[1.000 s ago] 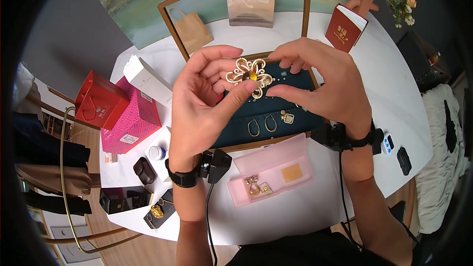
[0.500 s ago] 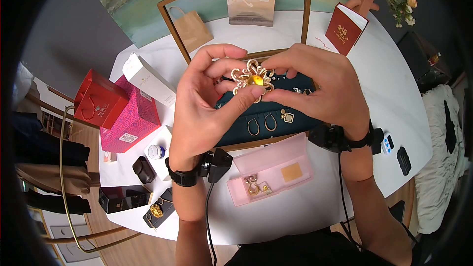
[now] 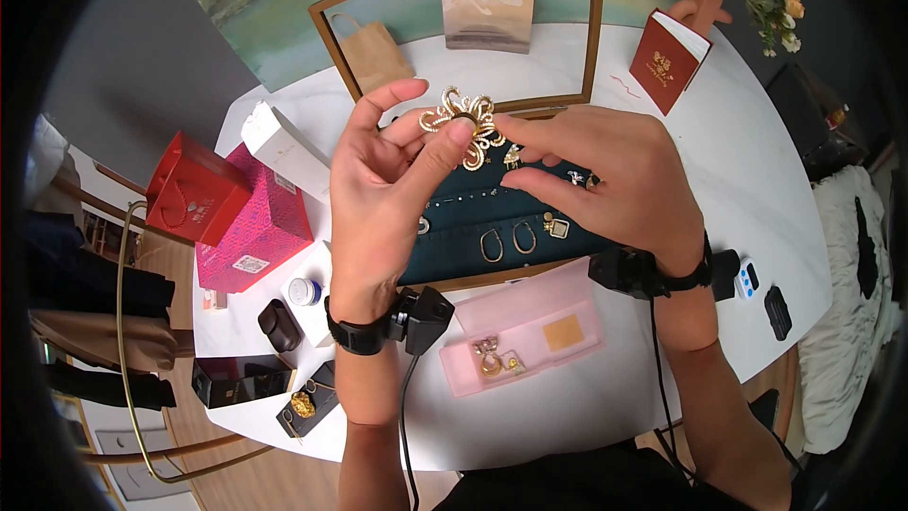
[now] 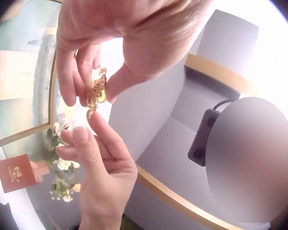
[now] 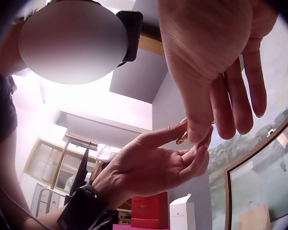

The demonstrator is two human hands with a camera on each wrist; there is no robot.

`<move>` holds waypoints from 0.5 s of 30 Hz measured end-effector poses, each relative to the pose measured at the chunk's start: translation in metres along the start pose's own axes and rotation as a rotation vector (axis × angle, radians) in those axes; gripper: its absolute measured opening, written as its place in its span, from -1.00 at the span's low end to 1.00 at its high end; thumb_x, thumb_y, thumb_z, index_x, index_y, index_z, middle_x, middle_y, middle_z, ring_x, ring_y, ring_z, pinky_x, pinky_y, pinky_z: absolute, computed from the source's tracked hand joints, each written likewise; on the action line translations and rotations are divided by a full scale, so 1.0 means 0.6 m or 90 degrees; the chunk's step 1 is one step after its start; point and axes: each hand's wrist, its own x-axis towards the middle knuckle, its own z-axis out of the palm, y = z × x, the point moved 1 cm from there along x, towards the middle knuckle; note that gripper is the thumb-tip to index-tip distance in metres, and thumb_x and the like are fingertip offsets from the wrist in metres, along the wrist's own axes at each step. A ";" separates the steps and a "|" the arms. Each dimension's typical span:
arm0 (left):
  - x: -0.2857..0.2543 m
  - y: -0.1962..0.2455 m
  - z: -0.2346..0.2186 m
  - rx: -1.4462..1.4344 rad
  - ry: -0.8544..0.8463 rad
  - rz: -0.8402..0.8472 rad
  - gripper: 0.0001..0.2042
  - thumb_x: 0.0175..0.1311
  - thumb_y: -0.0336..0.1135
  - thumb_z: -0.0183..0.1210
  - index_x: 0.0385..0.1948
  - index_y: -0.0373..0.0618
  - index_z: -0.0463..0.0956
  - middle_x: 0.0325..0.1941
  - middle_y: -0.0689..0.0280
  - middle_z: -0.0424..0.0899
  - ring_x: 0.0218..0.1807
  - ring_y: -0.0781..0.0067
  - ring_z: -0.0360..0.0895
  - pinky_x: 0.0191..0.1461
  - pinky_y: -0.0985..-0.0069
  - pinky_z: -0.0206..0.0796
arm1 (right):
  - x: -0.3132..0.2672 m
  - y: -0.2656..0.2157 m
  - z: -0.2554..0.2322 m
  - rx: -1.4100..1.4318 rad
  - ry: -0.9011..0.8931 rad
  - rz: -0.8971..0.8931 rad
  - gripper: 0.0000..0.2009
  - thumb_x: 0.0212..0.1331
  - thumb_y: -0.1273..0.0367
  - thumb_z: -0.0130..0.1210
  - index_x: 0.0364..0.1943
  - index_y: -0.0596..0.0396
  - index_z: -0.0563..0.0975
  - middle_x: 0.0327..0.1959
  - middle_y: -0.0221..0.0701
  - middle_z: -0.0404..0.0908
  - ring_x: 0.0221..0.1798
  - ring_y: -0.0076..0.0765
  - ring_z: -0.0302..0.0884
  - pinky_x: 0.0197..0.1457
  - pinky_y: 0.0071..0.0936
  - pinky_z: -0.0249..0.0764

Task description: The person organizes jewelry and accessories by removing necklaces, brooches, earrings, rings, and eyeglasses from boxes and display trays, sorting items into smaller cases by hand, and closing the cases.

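My left hand (image 3: 378, 189) holds up a flower-shaped brooch (image 3: 482, 117) with looped, stone-set petals, pinching it between thumb and fingers. Its yellow centre stone is partly covered by the thumb in the head view. The left wrist view shows the brooch (image 4: 95, 92) edge-on, its stone facing the thumb. At the brooch's right edge is the index fingertip of my right hand (image 3: 615, 175); the right thumb stands apart below. Beneath both hands lies a dark green jewelry case (image 3: 452, 237) with its glass lid raised, holding two hoop earrings (image 3: 524, 237) and a square pendant (image 3: 558, 227).
An open pink box (image 3: 459, 380) with jewelry lies in front of the case. To the left stand a red gift bag (image 3: 194, 191), a pink patterned bag (image 3: 248, 251) and a white carton (image 3: 284, 149). A red booklet (image 3: 667, 61) stands at back right.
The brooch has moved up and slightly left in my left hand. My right thumb and fingers came in to the brooch, then the thumb drew away, leaving the index fingertip at its edge.
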 end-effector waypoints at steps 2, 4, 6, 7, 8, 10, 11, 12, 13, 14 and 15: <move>0.001 0.000 0.007 -0.001 0.018 0.000 -0.56 0.33 -0.51 0.25 0.17 -0.33 0.26 -0.06 0.08 0.70 -0.09 0.45 0.67 0.05 0.53 0.52 | 0.000 -0.002 -0.001 0.004 0.000 -0.003 -0.60 -0.11 0.42 0.47 -0.08 0.06 0.69 -0.47 -0.40 0.65 -0.47 -0.36 0.59 -0.42 -0.50 0.46; 0.002 0.000 0.008 -0.003 0.036 0.001 -0.58 0.35 -0.48 0.23 0.16 -0.33 0.27 -0.04 0.08 0.69 -0.10 0.45 0.66 0.04 0.53 0.53 | 0.000 -0.003 -0.004 0.019 -0.041 -0.019 -0.63 -0.12 0.42 0.48 -0.12 0.05 0.71 -0.49 -0.41 0.65 -0.49 -0.34 0.57 -0.44 -0.51 0.43; 0.003 -0.001 0.006 0.014 0.011 0.005 -0.62 0.42 -0.42 0.17 0.17 -0.34 0.31 -0.02 0.13 0.68 -0.11 0.49 0.64 -0.03 0.54 0.53 | -0.001 0.003 -0.006 0.026 -0.047 -0.038 -0.64 -0.13 0.42 0.48 -0.13 0.05 0.71 -0.49 -0.41 0.65 -0.50 -0.35 0.55 -0.44 -0.50 0.42; 0.003 -0.002 0.003 0.014 0.011 0.005 -0.62 0.42 -0.42 0.17 0.17 -0.34 0.31 -0.02 0.13 0.68 -0.11 0.49 0.64 -0.03 0.54 0.53 | -0.001 0.005 -0.007 0.032 -0.054 -0.056 -0.64 -0.13 0.42 0.49 -0.15 0.05 0.72 -0.49 -0.42 0.64 -0.51 -0.36 0.54 -0.45 -0.50 0.41; 0.003 -0.003 0.000 0.030 -0.026 0.006 -0.63 0.44 -0.41 0.15 0.19 -0.33 0.33 -0.02 0.19 0.67 -0.11 0.53 0.61 -0.06 0.57 0.50 | 0.000 0.004 -0.006 0.032 -0.054 -0.056 -0.64 -0.13 0.42 0.49 -0.15 0.05 0.72 -0.49 -0.42 0.64 -0.51 -0.36 0.54 -0.45 -0.50 0.41; 0.000 -0.001 0.001 0.046 -0.062 0.007 -0.64 0.46 -0.40 0.12 0.20 -0.33 0.35 -0.02 0.25 0.66 -0.12 0.58 0.57 -0.09 0.60 0.47 | 0.005 0.001 -0.007 0.018 0.006 0.002 -0.58 -0.14 0.41 0.49 -0.08 0.04 0.70 -0.43 -0.41 0.64 -0.49 -0.40 0.52 -0.41 -0.50 0.44; -0.002 0.002 0.006 0.071 -0.087 -0.005 -0.63 0.46 -0.40 0.12 0.22 -0.31 0.35 -0.03 0.29 0.66 -0.12 0.62 0.54 -0.11 0.62 0.42 | 0.008 -0.004 -0.007 0.019 0.005 0.002 -0.58 -0.14 0.41 0.49 -0.08 0.04 0.70 -0.43 -0.41 0.64 -0.49 -0.40 0.52 -0.41 -0.50 0.44; -0.006 0.004 0.012 0.096 -0.113 -0.017 -0.63 0.46 -0.41 0.12 0.24 -0.30 0.35 -0.04 0.33 0.65 -0.12 0.66 0.51 -0.12 0.65 0.38 | 0.012 -0.010 -0.006 0.052 0.020 0.034 -0.55 -0.14 0.41 0.48 -0.04 0.03 0.68 -0.40 -0.41 0.64 -0.46 -0.41 0.51 -0.39 -0.51 0.45; -0.010 0.003 0.016 0.092 -0.116 -0.023 -0.63 0.46 -0.41 0.11 0.25 -0.27 0.36 -0.02 0.37 0.64 -0.11 0.70 0.47 -0.12 0.67 0.33 | 0.013 -0.013 -0.006 0.086 0.034 0.066 -0.52 -0.15 0.40 0.48 -0.01 0.02 0.66 -0.36 -0.41 0.64 -0.44 -0.42 0.50 -0.37 -0.52 0.47; -0.011 0.004 0.018 0.092 -0.116 -0.023 -0.63 0.46 -0.41 0.11 0.25 -0.27 0.36 -0.02 0.37 0.64 -0.11 0.70 0.47 -0.12 0.67 0.33 | 0.012 -0.010 -0.006 0.086 0.034 0.066 -0.52 -0.15 0.40 0.48 -0.01 0.02 0.66 -0.36 -0.41 0.64 -0.44 -0.42 0.50 -0.37 -0.52 0.47; -0.011 0.006 0.021 0.107 -0.120 -0.018 -0.63 0.45 -0.43 0.12 0.24 -0.27 0.36 -0.01 0.34 0.65 -0.12 0.70 0.49 -0.12 0.68 0.34 | 0.008 -0.004 -0.005 0.040 0.003 0.055 -0.55 -0.10 0.33 0.45 -0.02 -0.03 0.62 -0.32 -0.44 0.65 -0.37 -0.36 0.57 -0.36 -0.49 0.49</move>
